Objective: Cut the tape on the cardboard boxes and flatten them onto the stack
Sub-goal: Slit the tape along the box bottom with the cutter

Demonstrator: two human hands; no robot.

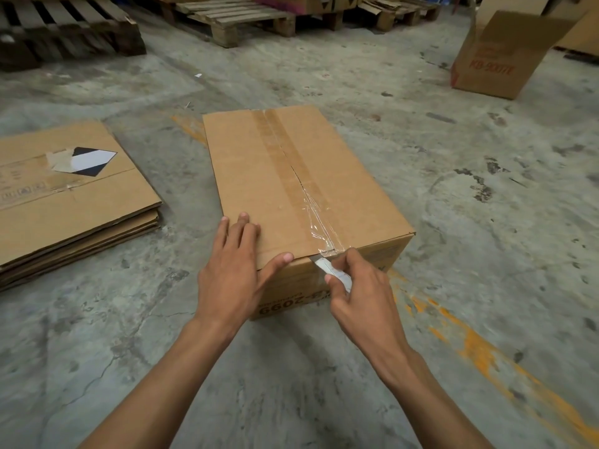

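Observation:
A closed brown cardboard box [259, 170] stands on the concrete floor in front of me. Clear tape [293, 163] runs along its top seam, wrinkled and lifted near the front edge. My left hand [236, 270] lies flat on the box's near left corner, fingers spread. My right hand [359, 293] grips a white utility knife [332, 270], whose blade touches the tape at the front end of the seam. A stack of flattened boxes [68, 202] lies on the floor to the left.
Another brown box [499, 56] with red print stands open at the far right. Wooden pallets [233, 17] line the back, with darker ones [64, 34] at the far left. Worn yellow paint [486, 351] crosses the floor at the right.

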